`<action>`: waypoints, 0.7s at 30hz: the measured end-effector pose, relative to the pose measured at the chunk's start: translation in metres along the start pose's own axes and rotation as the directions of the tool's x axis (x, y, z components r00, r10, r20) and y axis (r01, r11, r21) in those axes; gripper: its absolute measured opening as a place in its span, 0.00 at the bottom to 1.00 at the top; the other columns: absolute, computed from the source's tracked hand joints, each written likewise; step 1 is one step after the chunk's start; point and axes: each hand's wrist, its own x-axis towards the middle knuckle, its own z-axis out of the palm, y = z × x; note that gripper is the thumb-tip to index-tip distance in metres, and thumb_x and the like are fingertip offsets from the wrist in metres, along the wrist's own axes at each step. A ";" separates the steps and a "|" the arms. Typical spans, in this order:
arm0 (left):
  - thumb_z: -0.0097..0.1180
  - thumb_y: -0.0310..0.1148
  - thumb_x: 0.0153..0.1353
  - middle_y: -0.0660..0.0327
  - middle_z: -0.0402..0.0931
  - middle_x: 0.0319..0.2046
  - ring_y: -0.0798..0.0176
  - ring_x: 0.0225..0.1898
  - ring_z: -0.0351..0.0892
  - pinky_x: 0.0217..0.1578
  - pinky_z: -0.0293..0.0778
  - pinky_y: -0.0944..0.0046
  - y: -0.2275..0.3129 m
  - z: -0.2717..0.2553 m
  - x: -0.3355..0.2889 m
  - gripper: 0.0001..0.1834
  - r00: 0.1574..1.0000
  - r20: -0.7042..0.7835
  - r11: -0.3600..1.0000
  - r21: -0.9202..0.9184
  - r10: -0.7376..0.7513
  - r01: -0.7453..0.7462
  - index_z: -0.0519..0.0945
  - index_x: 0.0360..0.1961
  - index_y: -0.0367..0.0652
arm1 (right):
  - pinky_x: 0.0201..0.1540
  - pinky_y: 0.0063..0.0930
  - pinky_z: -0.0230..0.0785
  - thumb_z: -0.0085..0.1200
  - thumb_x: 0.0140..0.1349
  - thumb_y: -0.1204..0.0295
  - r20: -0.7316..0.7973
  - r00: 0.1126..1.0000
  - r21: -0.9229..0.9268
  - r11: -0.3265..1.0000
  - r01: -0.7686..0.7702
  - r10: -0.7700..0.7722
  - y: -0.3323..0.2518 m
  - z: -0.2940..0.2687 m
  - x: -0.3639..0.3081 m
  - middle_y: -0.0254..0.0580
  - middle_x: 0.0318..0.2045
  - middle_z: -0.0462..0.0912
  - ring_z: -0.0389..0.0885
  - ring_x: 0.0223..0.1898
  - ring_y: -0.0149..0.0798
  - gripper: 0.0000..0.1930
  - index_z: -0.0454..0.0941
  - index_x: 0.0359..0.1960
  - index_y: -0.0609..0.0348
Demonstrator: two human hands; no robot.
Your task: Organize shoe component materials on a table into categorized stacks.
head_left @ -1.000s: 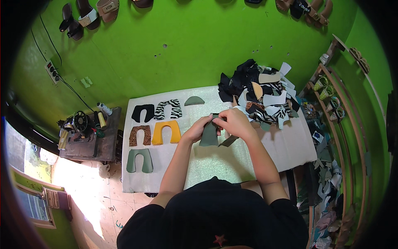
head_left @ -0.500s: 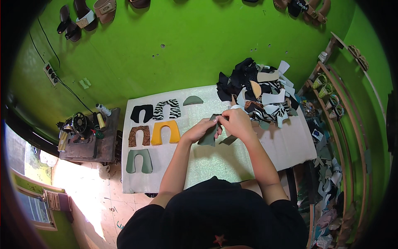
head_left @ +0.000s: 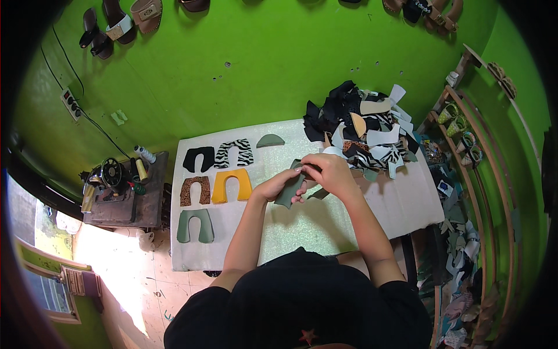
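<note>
Above the middle of the white table (head_left: 308,232), my left hand (head_left: 274,185) is closed on a grey-green leather-like scrap (head_left: 285,195), thumb on top. My right hand (head_left: 329,172) pinches the upper end of that scrap, its fingers meeting my left thumb. A darker green strip (head_left: 317,193) shows below my right hand; I cannot tell if it belongs to the same scrap. To the left lie U-shaped cut pieces: black (head_left: 190,159), zebra-striped (head_left: 222,155), leopard-print (head_left: 187,192), yellow (head_left: 221,189) and green (head_left: 185,227). Beyond my hands rests a green half-round piece (head_left: 270,140).
A heap of mixed scraps (head_left: 372,131) covers the table's far right. Left of the table stands a sewing machine (head_left: 110,174) with thread spools (head_left: 141,168). Sandals (head_left: 119,26) hang along the green wall, and a wooden shoe rack (head_left: 465,145) is at the right.
The grey-green scrap has tilted and shifted slightly left between my hands. My right hand has curled further over its upper end. The pieces on the table have not moved.
</note>
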 end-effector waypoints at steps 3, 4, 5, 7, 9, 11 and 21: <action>0.33 0.46 0.63 0.62 0.64 0.19 0.68 0.15 0.65 0.36 0.72 0.60 -0.001 -0.004 0.000 0.18 0.999 0.052 0.999 0.036 -0.010 0.008 0.65 0.35 0.40 | 0.23 0.33 0.64 0.55 0.50 0.66 -0.012 1.000 -0.005 1.000 -0.021 0.021 0.000 -0.001 0.000 0.42 0.19 0.76 0.74 0.21 0.44 0.07 0.78 0.28 0.54; 0.33 0.46 0.63 0.62 0.64 0.19 0.68 0.15 0.66 0.36 0.72 0.60 -0.001 -0.005 0.000 0.18 0.997 0.079 0.997 0.072 -0.020 0.014 0.65 0.35 0.40 | 0.23 0.32 0.64 0.55 0.50 0.66 0.016 0.999 -0.025 0.998 -0.049 0.050 0.000 -0.001 0.000 0.41 0.18 0.76 0.74 0.20 0.43 0.07 0.78 0.28 0.53; 0.33 0.46 0.63 0.62 0.64 0.19 0.68 0.15 0.66 0.36 0.72 0.60 -0.002 -0.007 0.000 0.18 0.997 0.078 0.997 0.072 -0.020 0.015 0.65 0.35 0.40 | 0.23 0.32 0.64 0.55 0.51 0.66 0.043 0.996 -0.046 0.996 -0.077 0.079 -0.001 -0.001 0.000 0.41 0.18 0.76 0.74 0.20 0.42 0.07 0.78 0.28 0.52; 0.34 0.45 0.63 0.62 0.64 0.19 0.68 0.15 0.66 0.37 0.73 0.60 -0.005 -0.010 -0.001 0.18 0.993 0.094 0.992 0.106 -0.071 0.061 0.65 0.35 0.39 | 0.25 0.33 0.65 0.54 0.51 0.65 0.072 0.991 -0.047 0.993 -0.109 0.112 -0.005 -0.003 0.001 0.42 0.20 0.77 0.76 0.22 0.43 0.07 0.77 0.28 0.53; 0.34 0.45 0.63 0.63 0.64 0.18 0.69 0.15 0.66 0.36 0.72 0.60 -0.005 -0.009 -0.003 0.20 0.992 0.093 0.991 0.113 -0.084 0.073 0.67 0.38 0.38 | 0.26 0.34 0.66 0.54 0.51 0.64 0.099 0.984 -0.050 0.989 -0.141 0.146 -0.003 -0.002 0.001 0.42 0.22 0.79 0.77 0.24 0.44 0.08 0.77 0.28 0.53; 0.34 0.45 0.62 0.63 0.63 0.17 0.69 0.15 0.66 0.36 0.72 0.61 -0.002 -0.007 -0.004 0.22 0.991 0.094 0.989 0.121 -0.098 0.086 0.69 0.40 0.36 | 0.26 0.33 0.66 0.54 0.51 0.65 0.011 0.998 0.072 0.996 -0.058 0.057 0.007 0.006 -0.002 0.43 0.24 0.79 0.77 0.25 0.45 0.09 0.76 0.29 0.57; 0.36 0.47 0.63 0.61 0.74 0.24 0.68 0.26 0.74 0.35 0.70 0.68 0.018 0.004 -0.011 0.25 0.995 0.008 0.928 0.361 -0.103 0.093 0.72 0.45 0.35 | 0.24 0.27 0.62 0.54 0.52 0.69 0.281 0.943 0.325 0.907 -0.269 0.179 0.013 0.008 0.001 0.41 0.22 0.78 0.72 0.20 0.33 0.09 0.74 0.30 0.62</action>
